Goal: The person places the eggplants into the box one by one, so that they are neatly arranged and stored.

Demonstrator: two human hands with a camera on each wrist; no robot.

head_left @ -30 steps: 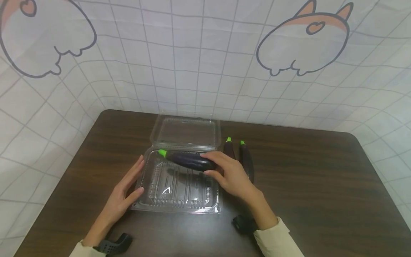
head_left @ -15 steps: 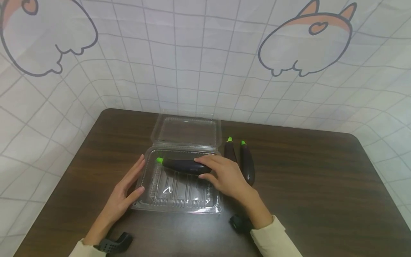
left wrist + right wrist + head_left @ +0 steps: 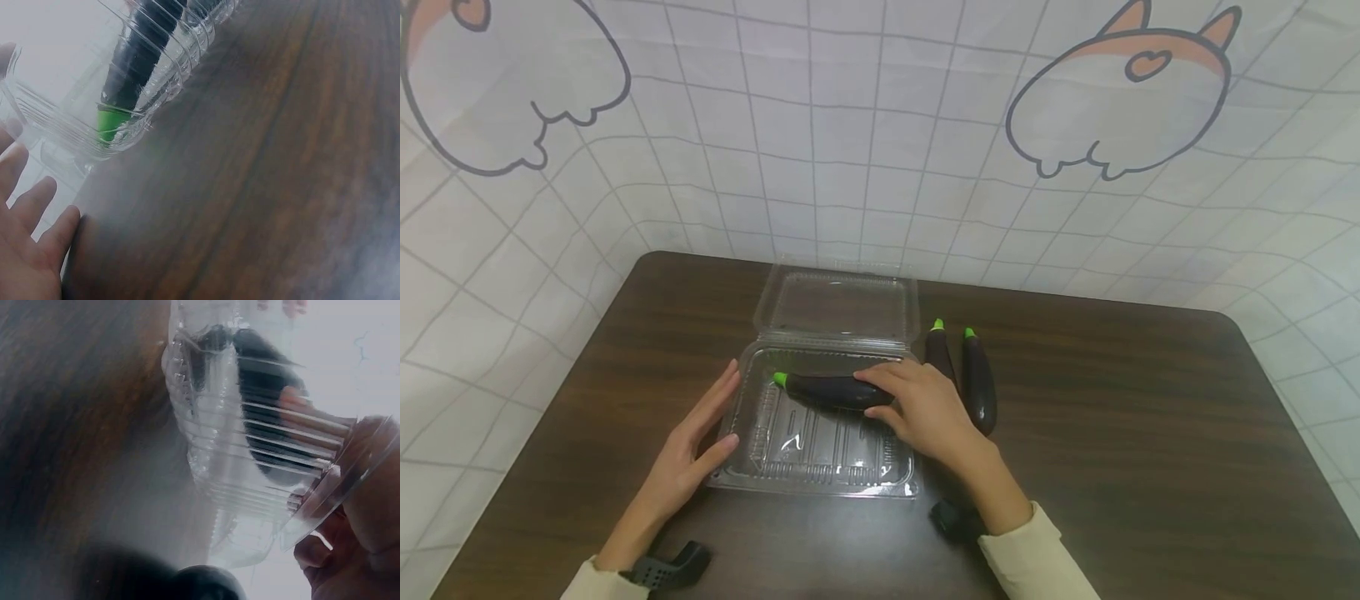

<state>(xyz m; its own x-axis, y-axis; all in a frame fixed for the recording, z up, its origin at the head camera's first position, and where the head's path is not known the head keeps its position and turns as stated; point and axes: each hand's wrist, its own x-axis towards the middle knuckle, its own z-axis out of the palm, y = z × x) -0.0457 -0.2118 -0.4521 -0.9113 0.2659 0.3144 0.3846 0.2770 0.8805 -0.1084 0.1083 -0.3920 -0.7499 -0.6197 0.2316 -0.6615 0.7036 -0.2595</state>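
Note:
A dark purple eggplant with a bright green stem end lies crosswise inside the base of a clear plastic clamshell box. My right hand grips its right end between thumb and fingers, reaching over the box's right rim. Fingers fairly straight, my left hand rests against the left rim. Through the clear wall, the left wrist view shows the eggplant's green end low in the box. In the right wrist view the dark body shows behind the ribbed wall, with fingers on it.
The box's hinged lid stands open at the back. Two more eggplants lie right of the box, close to my right hand. A dark wooden table carries everything, with a gridded cloth behind it.
My right hand has lowered the eggplant into the box, bringing it a little nearer to me and more level. The left hand has stayed at the left rim.

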